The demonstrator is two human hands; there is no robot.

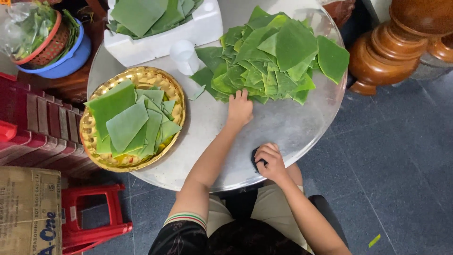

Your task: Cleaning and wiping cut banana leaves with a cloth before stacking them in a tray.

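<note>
My left hand (239, 107) rests fingers-forward on the near edge of a big heap of cut green leaf pieces (273, 56) on a round metal table (278, 127). My right hand (271, 161) is curled around a small dark object (255, 157) at the table's near rim; what that object is I cannot tell. A gold-coloured round tray (177, 101) to the left holds several flat green leaf squares. A white foam box (198, 28) at the back holds more leaves.
A small white cup (184, 55) stands between the foam box and the heap. Left of the table are red plastic stools (89, 212), a cardboard box (28, 208) and a blue basin with a basket of greens (71, 56). Carved wooden furniture legs (391, 47) stand at right.
</note>
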